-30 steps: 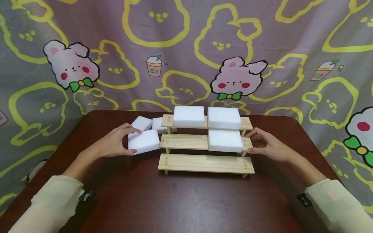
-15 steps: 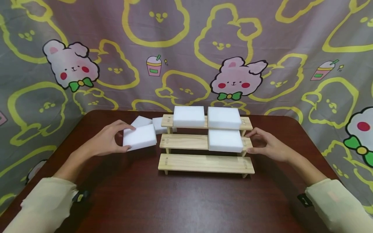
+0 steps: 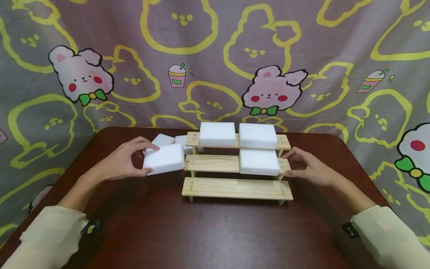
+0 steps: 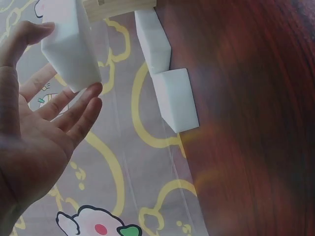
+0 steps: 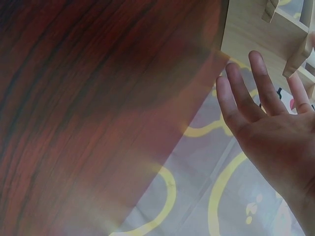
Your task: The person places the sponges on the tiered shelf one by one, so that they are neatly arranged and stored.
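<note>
The left hand [image 3: 122, 162] pinches a white sponge [image 3: 163, 158] between thumb and fingertips, carried clear of the table [image 3: 208, 231] just left of the wooden rack [image 3: 236, 166] – level with its middle shelf. Two loose sponges [image 3: 169, 142] lie behind it. Three more sit on the rack, two on top and one below, six in all. The right hand [image 3: 310, 170] rests at the rack's right end, probably steadying it – fingers lightly bent; whether it grips, I cannot tell.
</note>
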Action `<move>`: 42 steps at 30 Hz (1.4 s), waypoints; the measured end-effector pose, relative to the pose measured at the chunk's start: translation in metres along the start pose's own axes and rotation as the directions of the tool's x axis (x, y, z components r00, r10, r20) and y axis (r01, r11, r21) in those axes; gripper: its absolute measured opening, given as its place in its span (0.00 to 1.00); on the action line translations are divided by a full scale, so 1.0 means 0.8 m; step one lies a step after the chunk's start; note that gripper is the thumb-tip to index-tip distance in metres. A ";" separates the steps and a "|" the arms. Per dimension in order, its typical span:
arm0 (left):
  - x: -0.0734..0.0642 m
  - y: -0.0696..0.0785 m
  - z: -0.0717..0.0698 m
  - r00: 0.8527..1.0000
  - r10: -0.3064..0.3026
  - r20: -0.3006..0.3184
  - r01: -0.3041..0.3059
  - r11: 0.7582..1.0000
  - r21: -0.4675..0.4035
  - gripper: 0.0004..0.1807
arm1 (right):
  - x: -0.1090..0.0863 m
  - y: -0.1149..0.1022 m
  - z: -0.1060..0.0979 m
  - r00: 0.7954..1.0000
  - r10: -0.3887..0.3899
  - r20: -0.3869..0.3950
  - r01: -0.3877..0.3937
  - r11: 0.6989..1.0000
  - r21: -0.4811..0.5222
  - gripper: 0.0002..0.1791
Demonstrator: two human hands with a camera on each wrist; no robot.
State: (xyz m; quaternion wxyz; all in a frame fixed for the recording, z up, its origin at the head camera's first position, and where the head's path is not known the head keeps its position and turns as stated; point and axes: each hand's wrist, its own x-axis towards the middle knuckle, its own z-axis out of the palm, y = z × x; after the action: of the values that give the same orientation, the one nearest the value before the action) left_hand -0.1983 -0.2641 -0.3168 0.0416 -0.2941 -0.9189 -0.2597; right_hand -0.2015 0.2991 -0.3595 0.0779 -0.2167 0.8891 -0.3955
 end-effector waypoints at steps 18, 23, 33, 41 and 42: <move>0.014 0.017 0.024 0.997 0.070 0.040 -0.066 0.993 -0.094 0.31 | 0.000 -0.003 -0.001 1.000 -0.006 0.001 0.006 1.000 0.005 0.25; 0.023 0.023 0.037 0.995 0.086 0.047 -0.080 0.990 -0.117 0.30 | -0.001 -0.002 -0.001 1.000 -0.002 0.000 0.002 1.000 0.002 0.25; 0.035 0.035 0.053 0.993 0.117 0.031 -0.114 0.990 -0.080 0.30 | 0.000 0.000 0.000 1.000 -0.006 0.001 0.006 1.000 0.002 0.24; 0.044 0.045 0.061 0.988 0.153 0.014 -0.151 0.984 -0.093 0.27 | -0.001 0.001 0.000 1.000 -0.002 0.000 0.002 1.000 0.001 0.25; 0.045 0.046 0.062 0.987 0.157 0.012 -0.156 0.983 -0.093 0.27 | -0.001 0.000 0.000 1.000 -0.001 0.000 0.001 1.000 0.001 0.25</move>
State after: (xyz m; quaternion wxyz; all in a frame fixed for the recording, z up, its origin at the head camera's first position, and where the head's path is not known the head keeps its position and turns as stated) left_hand -0.2036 -0.1952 -0.3346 0.0396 -0.3695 -0.8803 -0.2948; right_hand -0.2010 0.2995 -0.3598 0.0777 -0.2169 0.8888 -0.3961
